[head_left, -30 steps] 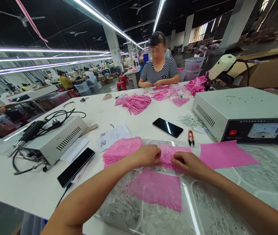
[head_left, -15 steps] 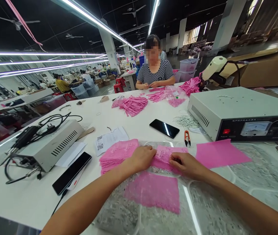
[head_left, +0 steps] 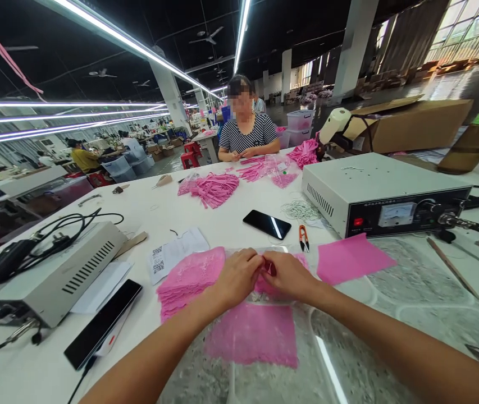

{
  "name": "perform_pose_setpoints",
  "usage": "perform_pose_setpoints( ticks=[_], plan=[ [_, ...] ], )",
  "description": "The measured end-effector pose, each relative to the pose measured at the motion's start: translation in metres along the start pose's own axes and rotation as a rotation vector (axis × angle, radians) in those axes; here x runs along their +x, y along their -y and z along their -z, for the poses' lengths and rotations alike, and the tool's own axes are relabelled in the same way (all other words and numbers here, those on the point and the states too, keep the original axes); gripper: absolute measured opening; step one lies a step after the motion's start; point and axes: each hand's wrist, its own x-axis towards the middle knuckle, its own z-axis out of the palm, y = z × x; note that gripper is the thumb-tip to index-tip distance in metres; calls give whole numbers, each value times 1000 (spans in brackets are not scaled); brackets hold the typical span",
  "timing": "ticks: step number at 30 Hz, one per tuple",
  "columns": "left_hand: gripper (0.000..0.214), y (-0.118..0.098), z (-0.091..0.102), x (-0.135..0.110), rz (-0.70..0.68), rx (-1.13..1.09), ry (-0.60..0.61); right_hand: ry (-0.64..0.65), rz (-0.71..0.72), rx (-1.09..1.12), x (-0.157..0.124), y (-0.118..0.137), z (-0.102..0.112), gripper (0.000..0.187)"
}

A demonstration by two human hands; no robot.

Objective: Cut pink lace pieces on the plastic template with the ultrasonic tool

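My left hand (head_left: 239, 276) and my right hand (head_left: 288, 275) meet over a small piece of pink lace fabric (head_left: 263, 287). Both are closed, fingertips pinching its edge; the exact grip is partly hidden behind the fingers. Left of my left hand lies a thick stack of pink lace pieces (head_left: 188, 279). A single sheer pink piece (head_left: 260, 335) is spread flat nearer to me, on the clear mat. Beyond my right hand rests a plain pink fabric piece (head_left: 351, 259).
Orange thread snips (head_left: 304, 238) and a black phone (head_left: 267, 224) lie ahead. Grey boxes with cables flank the work, one at right (head_left: 384, 182), one at left (head_left: 68, 269). Another phone (head_left: 104, 322) sits front left. Across the table, a person sits behind bundled pink straps (head_left: 211, 189).
My right hand has moved left until it meets my left hand at the lace fabric. The camera view has turned slightly right, bringing a green-lidded bottle into sight.
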Motion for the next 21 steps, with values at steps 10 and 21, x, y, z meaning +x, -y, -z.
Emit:
perform_pose_setpoints(
  ticks=[10, 21],
  plan=[
    [35, -51, -36, 8, 243, -93, -90, -233, -141, 49, -2, -15, 23, 23],
    [8, -95, -47, 24, -98, -6, -168, -528, -382, -35, -110, -52, 90, 21]
  ],
)
